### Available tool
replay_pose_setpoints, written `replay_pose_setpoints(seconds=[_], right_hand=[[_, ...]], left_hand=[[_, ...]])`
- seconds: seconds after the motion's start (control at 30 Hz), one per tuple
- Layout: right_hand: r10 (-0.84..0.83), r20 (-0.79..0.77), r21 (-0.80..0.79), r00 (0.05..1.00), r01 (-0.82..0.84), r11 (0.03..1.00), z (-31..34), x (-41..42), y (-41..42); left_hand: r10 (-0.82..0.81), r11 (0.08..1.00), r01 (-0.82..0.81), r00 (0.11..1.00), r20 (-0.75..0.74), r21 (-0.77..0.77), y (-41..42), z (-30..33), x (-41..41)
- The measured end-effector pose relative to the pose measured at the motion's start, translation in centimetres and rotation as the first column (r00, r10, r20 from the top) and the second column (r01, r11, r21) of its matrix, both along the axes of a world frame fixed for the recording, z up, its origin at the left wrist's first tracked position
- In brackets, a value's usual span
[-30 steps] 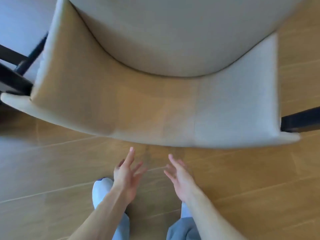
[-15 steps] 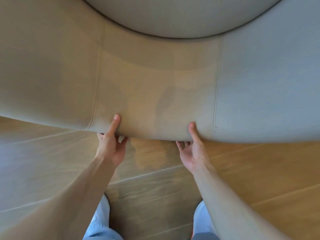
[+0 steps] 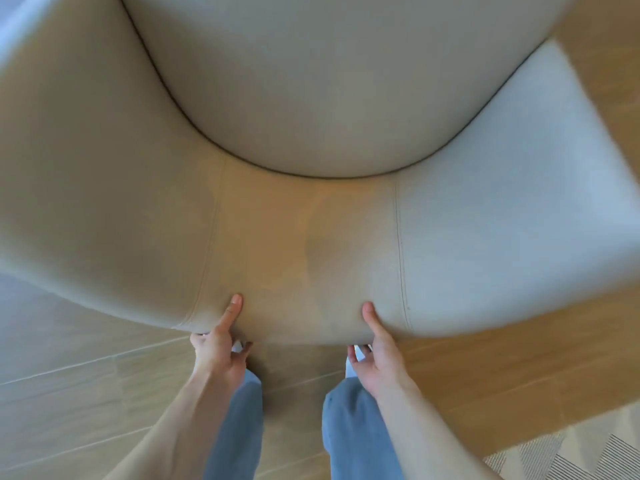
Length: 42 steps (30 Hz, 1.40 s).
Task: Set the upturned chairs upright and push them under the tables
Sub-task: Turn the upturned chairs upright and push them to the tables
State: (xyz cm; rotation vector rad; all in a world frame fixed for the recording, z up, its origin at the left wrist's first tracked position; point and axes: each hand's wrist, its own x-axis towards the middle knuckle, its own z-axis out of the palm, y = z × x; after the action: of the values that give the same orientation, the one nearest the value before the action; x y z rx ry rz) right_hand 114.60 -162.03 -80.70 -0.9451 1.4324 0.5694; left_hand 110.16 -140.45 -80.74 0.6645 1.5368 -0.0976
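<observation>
Both hands, left hand (image 3: pixel 218 348) and right hand (image 3: pixel 375 355), pinch the chair (image 3: pixel 311 237) backrest's near edge, thumbs on top, fingers apparently curled beneath, probably for leverage.

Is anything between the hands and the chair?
No. Both the left hand and the right hand already grip the lower edge of the chair, thumbs pressed on its fabric. Nothing sits between them.

Home or dining room: upholstered chair (image 3: pixel 311 133), wood-plank floor (image 3: pixel 86 393), patterned rug (image 3: pixel 588 455).
</observation>
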Motion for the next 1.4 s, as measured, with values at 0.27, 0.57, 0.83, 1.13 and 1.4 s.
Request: replay_pose_setpoints(seconds=[0.27, 0.57, 0.83, 1.13, 1.4], right_hand=[[0.082, -0.16, -0.125, 0.984, -0.103, 0.987, 19.6, -0.1, 2.4], [0.153, -0.015, -0.278, 0.988, -0.151, 0.949, 29.1, 12.6, 5.9], [0.332, 0.075, -0.41, 0.94, -0.274, 0.87, 33.2, 24.2, 7.5], [0.224, 0.18, -0.541, 0.958, -0.093, 0.836, 34.9, 36.1, 9.9], [0.243, 0.152, -0.664, 0.958, -0.083, 0.743, 34.6, 43.2, 11.3]], left_hand=[[0.09, 0.99, -0.065, 0.975, -0.205, 0.126, 0.6, 20.3, 1.2], [-0.406, 0.586, 0.516, 0.854, -0.325, 0.625, 3.1, 31.0, 10.2], [-0.573, -0.788, 0.337, -0.098, -0.814, 0.514, 5.1, 33.9, 19.8], [-0.427, -0.893, 0.21, -0.117, -0.897, 0.397, 6.8, 34.6, 35.8], [-0.461, -0.88, 0.188, -0.121, -0.879, 0.436, 8.0, 34.7, 43.3]])
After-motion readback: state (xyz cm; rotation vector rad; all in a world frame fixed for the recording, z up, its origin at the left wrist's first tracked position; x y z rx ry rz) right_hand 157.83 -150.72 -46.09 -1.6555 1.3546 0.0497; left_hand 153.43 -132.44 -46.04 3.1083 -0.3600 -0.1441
